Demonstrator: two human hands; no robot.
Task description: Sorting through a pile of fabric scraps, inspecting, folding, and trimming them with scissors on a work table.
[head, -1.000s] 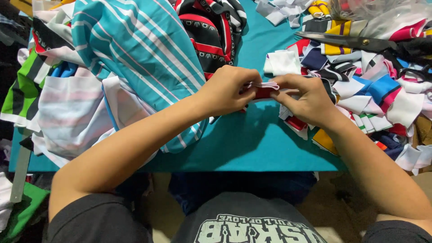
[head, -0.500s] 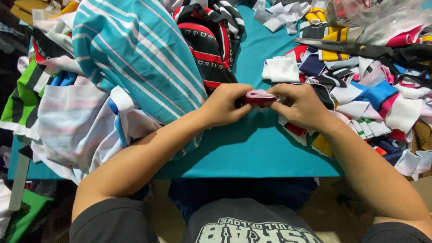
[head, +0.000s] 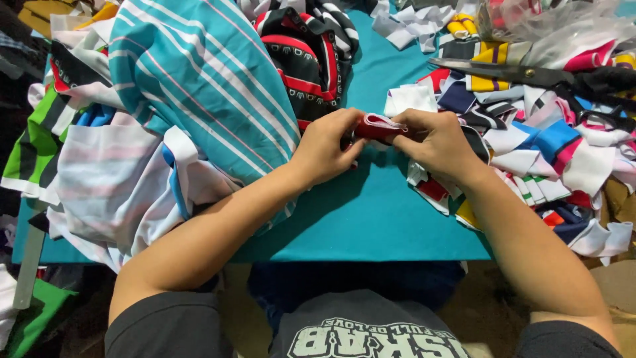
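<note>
Teal table (head: 371, 225) spreads beneath you, smooth and flat; striped teal-and-white garment (head: 199, 73) heaped soft at left, black-and-red patterned fabric (head: 301, 56) behind it; pile of small cut scraps (head: 530, 146) crowds right, long dark scissors (head: 523, 73) lying across its top; your left hand (head: 324, 149) and right hand (head: 440, 142) both pinch shut on red-and-white folded strip (head: 379, 126), held just above table centre, long axis running left to right between your fingertips.
</note>
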